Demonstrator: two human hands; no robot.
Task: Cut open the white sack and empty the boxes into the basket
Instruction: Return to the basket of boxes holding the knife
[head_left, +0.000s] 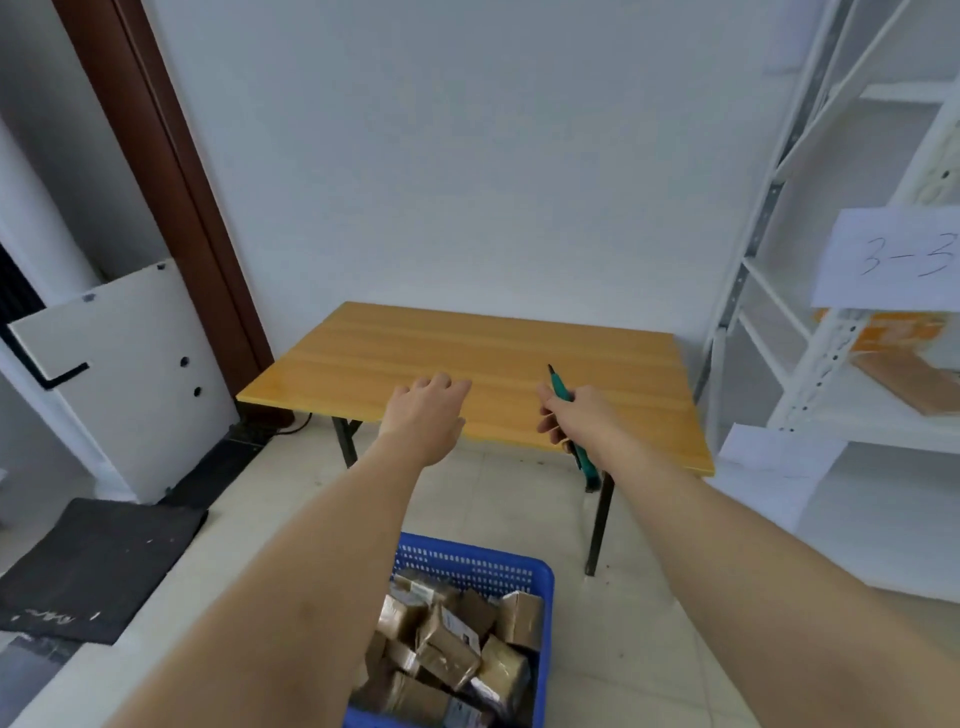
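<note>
Wooden table (415, 353) ahead. My right hand (576, 415) grips the green cutter (560, 387), tip away from me (safer); left hand (423, 410) open above the edge. Boxes (452, 649) fill the blue basket (543, 577); sack unseen.

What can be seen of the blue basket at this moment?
The blue basket is a plastic crate with perforated walls, standing upright on the pale tiled floor in front of the wooden table. It is heaped with small brown taped cardboard boxes. Neither hand touches it; the left forearm hides its near left part.
</note>
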